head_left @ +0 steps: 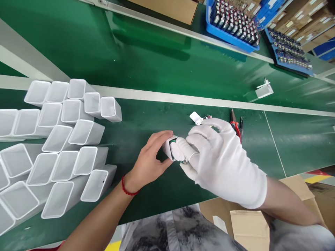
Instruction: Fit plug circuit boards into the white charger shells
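Observation:
My bare left hand (pixel 150 155), with a red cord on its wrist, grips a small white plastic housing (pixel 167 149) between thumb and fingers. The housing's open end faces right, and a green edge like a circuit board shows inside. My right hand (pixel 217 157), in a white glove, has its fingers bent at that opening, on a white insert (pixel 177 150) partly inside it. The fingers hide much of the insert. Just beyond the glove lie a white flat piece (pixel 196 118) and some small wired parts (pixel 208 117), partly covered by the hand.
Several open white housings (pixel 86 132) cover the left of the green bench (pixel 146 115). Red-handled pliers (pixel 236 127) and dark tweezers (pixel 241 126) lie right. A white device (pixel 264 90) stands behind. Blue trays (pixel 230 40) of wired parts sit on the shelf; a cardboard box (pixel 250 226) is below.

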{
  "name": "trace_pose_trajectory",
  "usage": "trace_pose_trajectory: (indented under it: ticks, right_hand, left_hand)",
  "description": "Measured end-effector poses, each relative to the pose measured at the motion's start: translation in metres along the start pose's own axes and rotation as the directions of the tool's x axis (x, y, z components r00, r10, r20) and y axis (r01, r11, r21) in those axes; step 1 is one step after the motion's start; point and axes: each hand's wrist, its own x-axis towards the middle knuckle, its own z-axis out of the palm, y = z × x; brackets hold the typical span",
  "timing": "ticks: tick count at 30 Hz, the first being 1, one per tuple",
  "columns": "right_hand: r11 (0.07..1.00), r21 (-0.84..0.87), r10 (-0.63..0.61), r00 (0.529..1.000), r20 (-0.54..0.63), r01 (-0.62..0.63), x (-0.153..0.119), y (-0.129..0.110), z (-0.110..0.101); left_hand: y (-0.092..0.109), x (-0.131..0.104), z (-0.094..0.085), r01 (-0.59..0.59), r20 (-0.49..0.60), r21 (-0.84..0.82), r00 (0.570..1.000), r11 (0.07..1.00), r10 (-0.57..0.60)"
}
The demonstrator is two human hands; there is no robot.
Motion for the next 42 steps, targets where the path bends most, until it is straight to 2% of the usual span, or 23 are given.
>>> trace_pose_trajectory:
  ticks: [6, 14, 18, 22, 25, 27, 28, 29, 30, 31, 32, 33, 34, 35, 36, 39, 42]
  right_hand:
    - [0.97, -0.235, -0.071, 0.997, -0.008, 0.068, 0.003, -0.006, -0.006]
    - [0.965, -0.238, -0.119, 0.992, -0.039, 0.106, 0.004, -0.003, -0.006]
    - [0.961, -0.246, -0.126, 0.992, 0.0, 0.122, 0.005, -0.004, -0.003]
    - [0.956, -0.274, -0.11, 0.994, -0.009, 0.103, 0.014, -0.009, 0.001]
    - [0.98, -0.165, -0.124, 0.991, -0.054, 0.114, 0.013, -0.007, 0.0]
    - [0.998, 0.028, -0.055, 0.974, -0.219, 0.063, 0.003, -0.002, 0.002]
    - [0.988, 0.154, 0.051, 0.941, -0.335, 0.001, -0.005, 0.0, 0.007]
    - [0.947, 0.315, 0.205, 0.879, -0.431, -0.066, -0.013, 0.002, 0.013]
    - [0.867, 0.479, 0.383, 0.802, -0.458, -0.141, -0.021, 0.002, 0.023]
    - [0.74, 0.647, 0.523, 0.763, -0.38, -0.185, -0.026, 0.0, 0.034]
    - [0.564, 0.802, 0.569, 0.796, -0.206, -0.196, -0.029, -0.003, 0.046]
    - [0.37, 0.907, 0.539, 0.842, -0.032, -0.203, -0.029, -0.007, 0.058]
    - [0.181, 0.962, 0.449, 0.887, 0.106, -0.206, -0.027, -0.011, 0.068]
    - [0.027, 0.978, 0.351, 0.918, 0.184, -0.206, -0.022, -0.015, 0.078]
    - [-0.084, 0.977, 0.296, 0.931, 0.212, -0.196, -0.017, -0.018, 0.085]
    - [-0.26, 0.95, 0.331, 0.909, 0.254, -0.171, -0.003, -0.019, 0.097]
    - [-0.322, 0.931, 0.349, 0.893, 0.285, -0.171, -0.002, -0.009, 0.103]
  left_hand:
    - [0.0, 0.0, 0.001, -0.017, -0.024, -0.004, 1.0, 1.0, 0.017]
    - [-0.001, 0.0, 0.002, -0.031, -0.027, -0.015, 0.999, 0.999, 0.031]
    - [-0.001, 0.0, 0.003, -0.07, -0.035, 0.033, 0.997, 0.997, 0.072]
    - [0.002, 0.001, 0.003, -0.109, -0.05, 0.083, 0.992, 0.991, 0.113]
    - [0.002, 0.001, 0.003, -0.071, -0.095, 0.072, 0.992, 0.995, 0.078]
    - [0.0, 0.0, 0.004, -0.026, -0.144, 0.017, 0.989, 1.0, 0.028]
    - [-0.001, 0.0, 0.005, -0.009, -0.165, -0.024, 0.986, 1.0, 0.004]
    - [-0.002, -0.001, 0.006, -0.001, -0.182, -0.067, 0.983, 0.998, -0.011]
    - [-0.003, -0.001, 0.008, -0.003, -0.198, -0.104, 0.98, 0.995, -0.018]
    - [-0.004, -0.002, 0.01, -0.007, -0.212, -0.127, 0.977, 0.992, -0.02]
    - [-0.004, -0.002, 0.012, -0.009, -0.217, -0.131, 0.976, 0.991, -0.02]
    - [-0.004, -0.003, 0.014, -0.002, -0.22, -0.118, 0.975, 0.993, -0.024]
    - [-0.004, -0.004, 0.016, 0.012, -0.221, -0.093, 0.975, 0.996, -0.033]
    - [-0.003, -0.005, 0.018, 0.03, -0.223, -0.063, 0.974, 0.998, -0.043]
    - [-0.001, -0.005, 0.018, 0.049, -0.22, -0.035, 0.974, 0.998, -0.055]
    - [0.002, -0.006, 0.013, 0.105, -0.134, -0.085, 0.984, 0.991, -0.116]
    - [0.004, -0.003, 0.002, 0.256, 0.068, -0.357, 0.966, 0.898, -0.249]
